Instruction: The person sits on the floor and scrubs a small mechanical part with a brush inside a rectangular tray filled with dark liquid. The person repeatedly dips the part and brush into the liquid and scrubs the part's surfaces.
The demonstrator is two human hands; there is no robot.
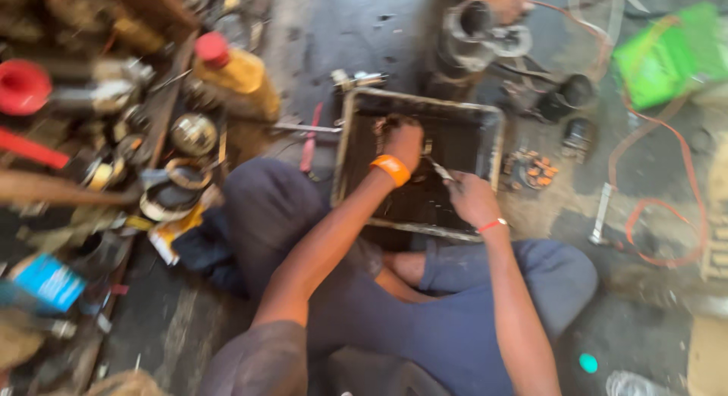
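Item one: a square black metal tray [493,142], dirty, sitting on the concrete floor just ahead of my crossed legs, at the centre of my view. Both my hands are inside it. My left hand [402,140], with an orange wristband [391,168], is closed in a fist over something small at the tray's 10 o'clock corner; blur hides what it is. My right hand [472,199], with a thin red thread at the wrist, is curled around a slim metal tool [440,171] whose tip points toward 10 o'clock, to the tray's middle. Item two, at 3 o'clock of the tray: a round part with orange pieces [531,171], just beside the tray wall. Item three, at 12 o'clock: a grey metal cylinder assembly [474,36], with another person's hand at its top. Item four, at 2 o'clock: a green container [671,55], with an orange cord [686,165] looping below it. Item five, at 10 o'clock: an amber bottle with a red cap [235,73]. Item six, at 9 o'clock: a heap of metal parts [152,138], rings and cans.
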